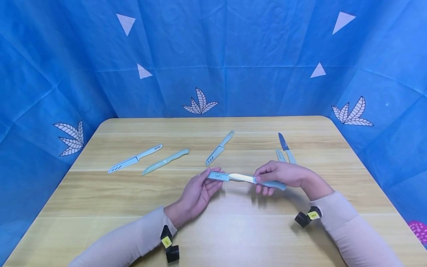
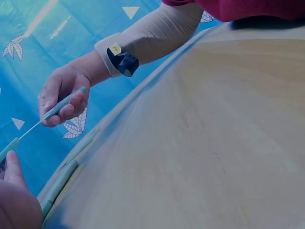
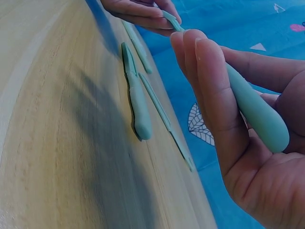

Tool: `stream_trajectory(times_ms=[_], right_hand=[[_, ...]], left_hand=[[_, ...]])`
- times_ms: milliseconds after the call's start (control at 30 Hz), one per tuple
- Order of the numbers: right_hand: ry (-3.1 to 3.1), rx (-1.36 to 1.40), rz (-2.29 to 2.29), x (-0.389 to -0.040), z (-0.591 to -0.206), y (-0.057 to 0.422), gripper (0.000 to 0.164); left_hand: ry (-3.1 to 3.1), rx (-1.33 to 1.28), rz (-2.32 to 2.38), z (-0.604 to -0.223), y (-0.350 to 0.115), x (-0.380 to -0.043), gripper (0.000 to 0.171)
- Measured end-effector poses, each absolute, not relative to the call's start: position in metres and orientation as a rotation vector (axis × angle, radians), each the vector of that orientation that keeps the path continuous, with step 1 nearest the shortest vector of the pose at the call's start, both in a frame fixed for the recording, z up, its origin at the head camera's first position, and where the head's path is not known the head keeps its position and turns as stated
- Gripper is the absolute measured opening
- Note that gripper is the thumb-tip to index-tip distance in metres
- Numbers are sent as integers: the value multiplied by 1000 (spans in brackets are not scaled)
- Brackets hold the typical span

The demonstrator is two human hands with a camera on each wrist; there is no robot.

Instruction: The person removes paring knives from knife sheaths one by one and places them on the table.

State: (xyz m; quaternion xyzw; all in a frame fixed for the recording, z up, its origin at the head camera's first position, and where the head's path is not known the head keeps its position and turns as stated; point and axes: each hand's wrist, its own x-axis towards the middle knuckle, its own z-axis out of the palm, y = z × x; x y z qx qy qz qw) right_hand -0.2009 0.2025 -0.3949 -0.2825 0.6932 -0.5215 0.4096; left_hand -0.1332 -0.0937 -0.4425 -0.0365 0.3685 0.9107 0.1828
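Note:
My left hand (image 1: pixel 197 193) pinches a light blue knife sheath (image 1: pixel 218 176) between thumb and fingers, with dark lettering on its face. To its right, my right hand (image 1: pixel 283 174) grips the pale blue-green handle (image 1: pixel 275 184) of a knife. The bright blade (image 1: pixel 242 178) spans the space between the hands, its tip end right at the sheath's mouth. Both pieces are held above the table. In the right wrist view, the fingers and thumb wrap the rounded handle (image 3: pixel 259 112). The left wrist view shows the thin blade (image 2: pixel 31 130) lined up with the sheath (image 2: pixel 8 148).
Three sheathed knives lie on the wooden table (image 1: pixel 233 230): one at far left (image 1: pixel 133 160), a second beside it (image 1: pixel 166 162), a third at back centre (image 1: pixel 218 150). Behind my right hand lie an unsheathed knife (image 1: pixel 283 142) and a loose sheath (image 1: pixel 280 155). Blue curtain (image 1: pixel 253 44) surrounds the table.

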Motion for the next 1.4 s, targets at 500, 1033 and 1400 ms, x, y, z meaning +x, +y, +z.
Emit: stream_trajectory(times_ms=[500,1033,1400], right_hand=[[1715,-688,-1380,-203,-394,206,37],[1787,-560,-1439,-203,-384,206,35],[1854,-549,-1484,-207,-381,206,36]], left_hand=[[1067,-68,2540,-436,-94,-138,37],[1092,-9,2464,-425,-95,-148,40],[1142,45,2432,-417,-89,-158,33]])
